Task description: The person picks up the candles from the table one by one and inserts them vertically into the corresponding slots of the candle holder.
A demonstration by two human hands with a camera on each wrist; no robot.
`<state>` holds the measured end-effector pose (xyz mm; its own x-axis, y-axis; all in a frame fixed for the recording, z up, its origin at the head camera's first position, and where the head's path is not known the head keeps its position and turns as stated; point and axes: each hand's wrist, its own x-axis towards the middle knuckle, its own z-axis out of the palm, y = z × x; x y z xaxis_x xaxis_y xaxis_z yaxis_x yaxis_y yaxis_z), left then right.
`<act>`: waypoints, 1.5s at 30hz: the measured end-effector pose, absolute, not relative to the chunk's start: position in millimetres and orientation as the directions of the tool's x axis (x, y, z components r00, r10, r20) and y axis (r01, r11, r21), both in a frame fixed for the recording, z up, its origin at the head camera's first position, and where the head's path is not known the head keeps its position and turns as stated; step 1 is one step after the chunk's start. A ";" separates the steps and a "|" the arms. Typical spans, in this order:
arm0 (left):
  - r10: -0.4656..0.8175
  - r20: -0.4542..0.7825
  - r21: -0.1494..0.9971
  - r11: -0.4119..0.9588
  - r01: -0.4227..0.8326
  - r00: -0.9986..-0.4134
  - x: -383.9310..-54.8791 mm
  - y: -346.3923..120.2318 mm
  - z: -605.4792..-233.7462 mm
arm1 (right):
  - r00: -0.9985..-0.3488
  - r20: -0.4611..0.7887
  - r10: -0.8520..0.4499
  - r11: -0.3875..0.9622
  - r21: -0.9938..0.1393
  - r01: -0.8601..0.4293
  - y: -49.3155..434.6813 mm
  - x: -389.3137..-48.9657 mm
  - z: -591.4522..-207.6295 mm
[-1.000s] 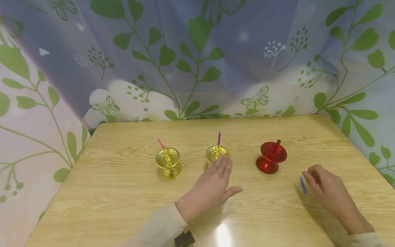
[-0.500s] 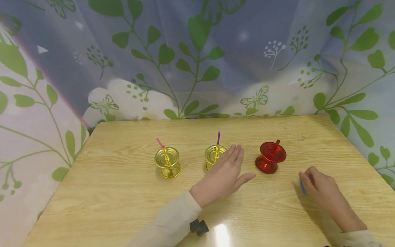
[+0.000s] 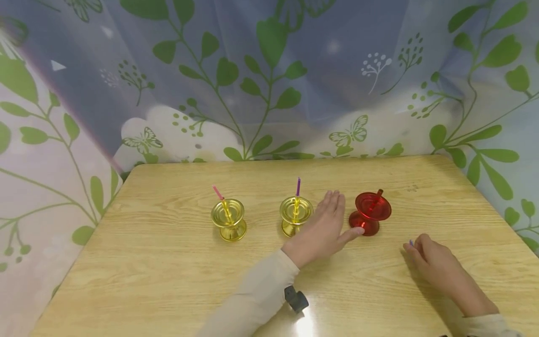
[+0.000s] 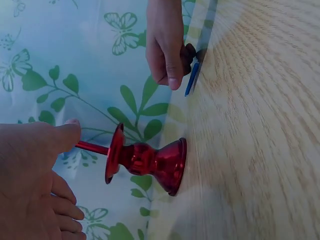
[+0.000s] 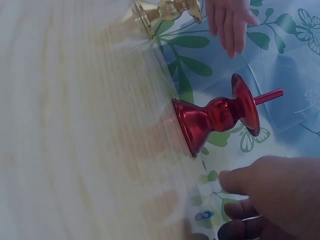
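My left hand (image 3: 320, 229) is held flat with fingers straight and thumb spread, between the middle gold candle holder (image 3: 290, 227) and the red candle holder (image 3: 372, 210). Its thumb overlaps the red base in the head view. A thin tube rises from the red holder's dish. To its right, my right hand (image 3: 440, 267) is low over the table with fingers bent around a small blue candle (image 4: 191, 80). In the right wrist view, a gap shows between thumb and fingertips beside the candle. From the head, only the candle's tip shows; the hand hides the rest.
A purple candle (image 3: 298, 187) stands in the middle gold holder. On the left, a pink candle (image 3: 217, 192) leans in another gold holder (image 3: 233, 230). The wooden table (image 3: 147, 262) ends at a leaf-patterned curtain (image 3: 320, 93) behind.
My left hand has moved right, from in front of the middle gold holder toward the red one. My right hand has shifted slightly left and now covers most of the blue candle.
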<state>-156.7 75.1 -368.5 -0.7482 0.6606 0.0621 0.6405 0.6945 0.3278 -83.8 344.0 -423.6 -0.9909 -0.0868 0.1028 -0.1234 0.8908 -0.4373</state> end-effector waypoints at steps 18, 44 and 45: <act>0.603 0.058 0.335 0.739 0.585 -0.795 -163.3 115.2 -364.8 | -0.996 0.015 -0.087 0.890 -0.448 -0.085 336.1 -84.9 -427.7; 0.575 0.049 0.308 0.769 0.560 -0.817 -159.0 135.9 -377.6 | -0.993 0.034 -0.111 0.917 -0.383 -0.115 349.4 -86.6 -434.5; 0.569 0.050 0.308 0.773 0.555 -0.821 -159.8 135.7 -378.0 | -0.993 0.039 -0.116 0.917 -0.381 -0.122 349.1 -86.9 -435.0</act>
